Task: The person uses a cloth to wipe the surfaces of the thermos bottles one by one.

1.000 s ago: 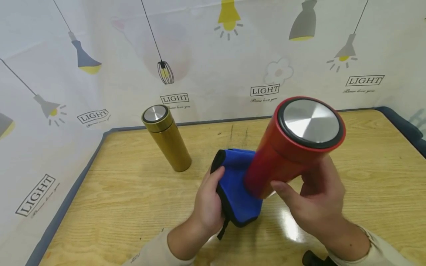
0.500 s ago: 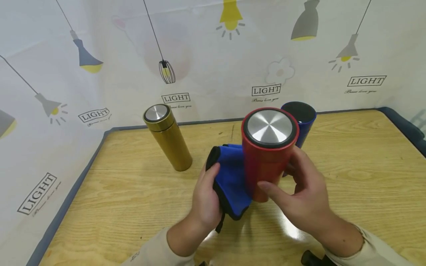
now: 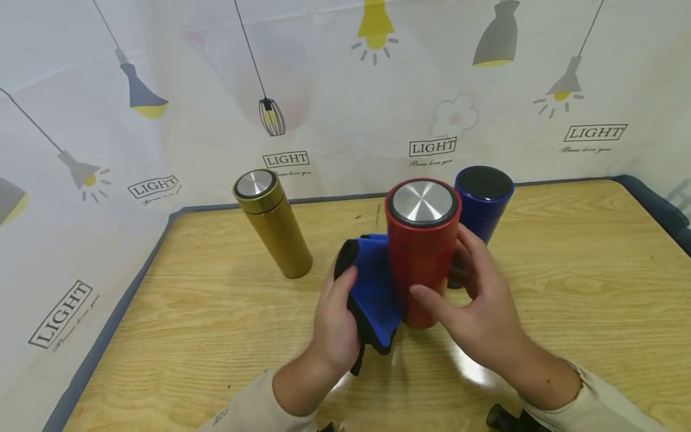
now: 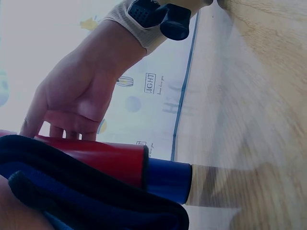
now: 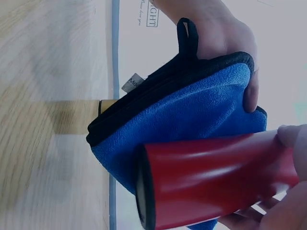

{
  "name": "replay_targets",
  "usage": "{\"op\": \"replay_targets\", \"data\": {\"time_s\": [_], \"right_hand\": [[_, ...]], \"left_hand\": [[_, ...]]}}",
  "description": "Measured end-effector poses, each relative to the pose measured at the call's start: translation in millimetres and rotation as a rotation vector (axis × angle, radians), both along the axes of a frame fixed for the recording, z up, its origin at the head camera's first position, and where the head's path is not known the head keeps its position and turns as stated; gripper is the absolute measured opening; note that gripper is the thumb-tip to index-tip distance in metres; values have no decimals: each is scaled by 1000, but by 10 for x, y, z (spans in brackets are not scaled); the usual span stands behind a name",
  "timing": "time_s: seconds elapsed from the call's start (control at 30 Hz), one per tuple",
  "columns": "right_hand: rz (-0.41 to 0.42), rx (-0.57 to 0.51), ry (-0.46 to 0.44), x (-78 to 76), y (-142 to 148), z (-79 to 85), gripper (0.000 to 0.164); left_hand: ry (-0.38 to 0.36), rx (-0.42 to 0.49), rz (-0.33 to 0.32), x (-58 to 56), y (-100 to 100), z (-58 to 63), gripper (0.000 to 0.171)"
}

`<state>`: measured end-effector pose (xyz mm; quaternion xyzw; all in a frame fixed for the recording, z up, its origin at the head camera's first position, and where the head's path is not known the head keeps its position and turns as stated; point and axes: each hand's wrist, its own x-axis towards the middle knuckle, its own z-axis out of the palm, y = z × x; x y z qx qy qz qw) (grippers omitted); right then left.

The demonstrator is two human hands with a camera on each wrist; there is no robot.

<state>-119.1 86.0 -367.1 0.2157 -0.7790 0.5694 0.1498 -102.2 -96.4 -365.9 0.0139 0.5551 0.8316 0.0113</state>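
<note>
My right hand (image 3: 483, 312) grips a red thermos bottle (image 3: 418, 258) with a silver top, its thumb on the near side. The bottle is raised off the table, its dark-rimmed base showing in the right wrist view. My left hand (image 3: 336, 327) holds a folded blue cloth (image 3: 372, 288) with black edging against the bottle's left side. In the right wrist view the fluffy blue cloth (image 5: 192, 110) lies along the red bottle (image 5: 211, 177), and a black loop hangs from its edge. The left fingers behind the cloth are mostly hidden.
A gold thermos bottle (image 3: 278, 234) stands upright on the wooden table (image 3: 216, 336), back left. Behind my right hand stands a blue bottle (image 3: 480, 219) with a dark top, partly hidden by the red one. A printed cloth backdrop (image 3: 345, 90) closes off the rear.
The red bottle has moved left and turned from tilted to nearly upright, bringing the blue bottle into sight behind it. The cloth has shifted slightly left with my left hand.
</note>
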Motion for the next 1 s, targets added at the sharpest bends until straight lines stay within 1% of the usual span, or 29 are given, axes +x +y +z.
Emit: {"op": "replay_targets", "data": {"time_s": [0.13, 0.2, 0.33, 0.4, 0.47, 0.53, 0.67, 0.77, 0.93, 1.0], "right_hand": [[-1, 63, -13, -14, 5, -26, 92], [7, 78, -17, -19, -4, -42, 93], [42, 29, -14, -46, -38, -75, 96], [60, -8, -12, -63, -55, -95, 97], [60, -19, -18, -80, -61, -114, 98], [58, -1, -45, -95, -57, -135, 98], [64, 76, -89, -128, -41, -183, 97], [75, 89, -86, -155, -41, -224, 99], [80, 49, -65, -208, -59, -274, 100], [77, 41, -59, -231, -64, -288, 99]], "left_hand": [[14, -24, 2, -10, -15, 1, 48], [16, -29, 7, -22, -35, 9, 49], [30, 7, 33, -42, -83, 49, 47], [45, 45, 55, -52, -101, 74, 46], [58, 72, 89, -65, -121, 95, 44], [76, 94, 130, -81, -142, 110, 43], [95, 104, 187, -112, -186, 137, 40], [106, 120, 208, -128, -212, 161, 39], [141, 147, 242, -156, -252, 196, 34], [154, 151, 243, -162, -264, 209, 33]]}}
